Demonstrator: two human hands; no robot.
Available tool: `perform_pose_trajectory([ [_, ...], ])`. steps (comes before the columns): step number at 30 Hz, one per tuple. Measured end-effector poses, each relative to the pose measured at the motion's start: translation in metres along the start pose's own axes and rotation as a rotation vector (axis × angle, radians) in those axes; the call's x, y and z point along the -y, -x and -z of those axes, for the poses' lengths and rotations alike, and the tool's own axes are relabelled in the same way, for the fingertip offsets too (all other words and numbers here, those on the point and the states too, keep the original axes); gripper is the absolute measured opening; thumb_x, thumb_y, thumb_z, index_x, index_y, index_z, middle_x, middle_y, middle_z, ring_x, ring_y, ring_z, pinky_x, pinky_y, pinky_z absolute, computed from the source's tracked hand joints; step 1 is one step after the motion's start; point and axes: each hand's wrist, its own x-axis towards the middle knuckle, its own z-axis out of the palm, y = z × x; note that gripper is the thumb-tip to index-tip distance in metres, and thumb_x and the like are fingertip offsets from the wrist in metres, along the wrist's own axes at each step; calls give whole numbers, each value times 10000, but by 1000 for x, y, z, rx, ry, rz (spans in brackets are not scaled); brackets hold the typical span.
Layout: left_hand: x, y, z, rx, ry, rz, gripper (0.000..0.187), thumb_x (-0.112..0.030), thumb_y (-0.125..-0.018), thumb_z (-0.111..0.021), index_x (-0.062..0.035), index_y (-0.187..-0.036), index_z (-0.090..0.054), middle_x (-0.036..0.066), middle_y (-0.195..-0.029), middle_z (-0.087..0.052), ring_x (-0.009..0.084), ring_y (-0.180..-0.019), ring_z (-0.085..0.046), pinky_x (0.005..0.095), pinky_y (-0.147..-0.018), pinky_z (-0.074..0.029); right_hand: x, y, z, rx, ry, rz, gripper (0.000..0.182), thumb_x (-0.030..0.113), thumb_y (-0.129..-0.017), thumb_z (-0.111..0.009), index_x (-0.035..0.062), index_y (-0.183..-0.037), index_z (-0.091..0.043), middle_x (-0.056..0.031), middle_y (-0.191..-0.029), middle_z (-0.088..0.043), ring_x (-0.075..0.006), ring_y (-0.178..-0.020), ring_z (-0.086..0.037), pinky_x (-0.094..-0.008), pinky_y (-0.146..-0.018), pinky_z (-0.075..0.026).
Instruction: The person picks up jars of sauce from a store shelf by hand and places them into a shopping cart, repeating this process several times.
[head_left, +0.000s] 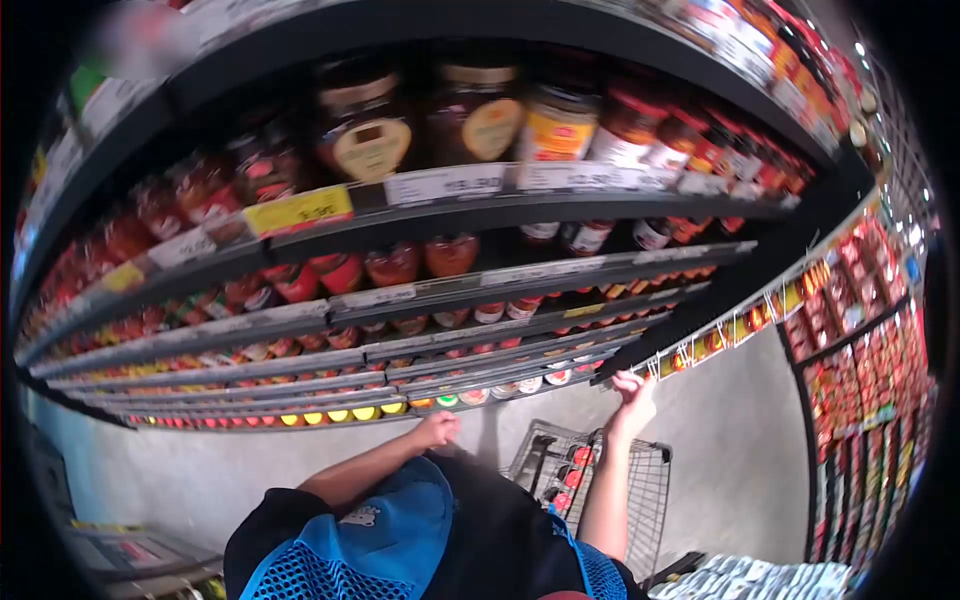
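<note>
My left hand [437, 430] is in front of my body, over the floor beside the lowest shelf. Its fingers are curled in and no object shows in them. My right hand [632, 398] is stretched forward near the end of the shelf unit, its fingers apart and holding nothing visible. Below my right forearm stands a wire shopping cart [650, 490], partly hidden by the arm. Inside it lie several red-topped jars [573, 478]. Rows of jars fill the shelves before me, among them a large dark jar [372, 145] and a yellow-labelled jar [558, 130].
Price labels, one a yellow tag [300, 210], run along the shelf edges. Hanging packets [735, 330] line the shelf unit's end. Another stocked shelf [865, 390] is at the right across the grey floor [735, 430]. A striped cloth-like item [755, 580] is at the lower right.
</note>
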Motion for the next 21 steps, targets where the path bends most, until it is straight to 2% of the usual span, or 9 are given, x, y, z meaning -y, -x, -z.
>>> perform_pose_trajectory([
  [2, -26, 16, 3, -40, 43, -27, 292, -252, -962, -549, -93, -1203, -592, 27, -1098, -644, 116, -847, -611, 278, -688, -495, 43, 4, -59, 247, 209, 155, 501, 265, -1062, -371, -54, -834, -681, -130, -915, -689, -185, -842, -647, -311, -802, -495],
  [4, -53, 31, 11, -65, 85, -58, 294, -264, -973, -547, -93, -1208, -595, 18, -1112, -644, 109, -872, -607, 269, -723, -485, 82, 14, -111, 520, 157, 295, 161, 47, -951, -546, -36, -1016, -667, -127, -986, -678, -179, -850, -652, -278, -746, -514],
  [5, -56, 34, 18, -62, 136, -105, 296, -271, -985, -539, -95, -1218, -589, 19, -1116, -643, 105, -881, -602, 263, -742, -478, 100, 25, -139, 572, 77, 224, 177, -28, -878, -619, -25, -1048, -668, -135, -1025, -672, -172, -809, -653, -276, -741, -519],
  [6, -66, 42, 23, -73, 157, -141, 293, -266, -994, -527, -94, -1226, -582, 23, -1127, -642, 107, -903, -604, 262, -755, -476, 115, 29, -161, 648, 188, 407, 226, -40, -840, -656, -20, -1065, -670, -144, -1054, -663, -163, -785, -660, -268, -730, -527],
  [8, -93, 62, 33, -89, 206, -217, 288, -255, -1010, -504, -90, -1237, -569, 30, -1148, -639, 113, -940, -609, 261, -779, -472, 147, 42, -202, 780, 225, 671, 285, -35, -814, -688, 6, -1095, -668, -141, -1128, -645, -153, -792, -672, -259, -698, -543],
  [11, -132, 95, 44, -92, 277, -333, 289, -239, -1024, -481, -72, -1250, -551, 51, -1184, -628, 131, -992, -615, 265, -820, -472, 170, 63, -251, 842, 356, 740, 408, 53, -805, -733, 28, -1195, -616, -168, -1240, -563, -173, -802, -671, -284, -675, -556],
  [17, -171, 140, 49, -42, 367, -529, 316, -246, -1035, -468, -37, -1263, -531, 95, -1228, -607, 162, -1061, -615, 277, -866, -478, 166, 80, -312, 774, 649, 876, 501, 238, -840, -708, 62, -1271, -525, -235, -1241, -493, -364, -820, -664, -421, -617, -561],
  [18, -172, 143, 48, -35, 372, -532, 318, -251, -1035, -469, -39, -1263, -534, 91, -1225, -609, 160, -1065, -614, 276, -869, -476, 172, 82, -320, 771, 720, 832, 427, 304, -868, -666, 55, -1202, -570, -234, -1161, -558, -411, -829, -648, -474, -625, -547],
  [21, -169, 147, 46, -11, 388, -536, 323, -264, -1035, -473, -47, -1264, -542, 81, -1217, -616, 150, -1071, -612, 273, -878, -469, 181, 77, -337, 861, 865, 772, 383, 332, -876, -648, 61, -1144, -610, -218, -1031, -626, -407, -847, -646, -506, -670, -532],
])
